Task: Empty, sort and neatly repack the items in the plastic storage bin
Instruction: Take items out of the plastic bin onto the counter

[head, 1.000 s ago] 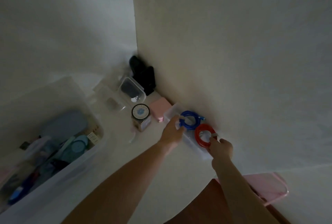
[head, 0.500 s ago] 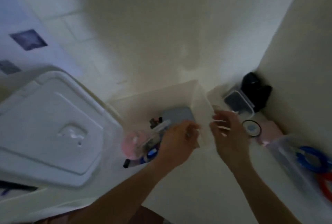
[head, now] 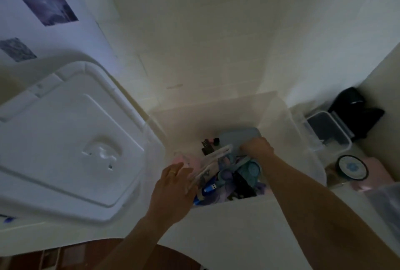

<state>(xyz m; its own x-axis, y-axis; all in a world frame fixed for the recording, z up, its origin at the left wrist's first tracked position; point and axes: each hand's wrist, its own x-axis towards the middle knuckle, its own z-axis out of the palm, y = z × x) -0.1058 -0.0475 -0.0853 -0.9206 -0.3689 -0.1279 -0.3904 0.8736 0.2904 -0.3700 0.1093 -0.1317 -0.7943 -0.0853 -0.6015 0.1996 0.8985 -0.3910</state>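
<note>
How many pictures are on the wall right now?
2, both at upper left: a purple picture higher up, and a grey picture below it, by the frame's left edge. More may lie out of view.

Translucent plastic storage bin (head: 287,122) stands open, lid off, its bottom crowded with a jumble of small blue, teal and pink items (head: 233,174)

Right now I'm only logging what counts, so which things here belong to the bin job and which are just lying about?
Job in hand:
- clear storage bin
- its jumbled contents
- grey pouch, under the right hand
- left hand on a clear packet
- white lid

Lying about:
- round jar
- small lidded box
- black object
- wall pictures
</note>
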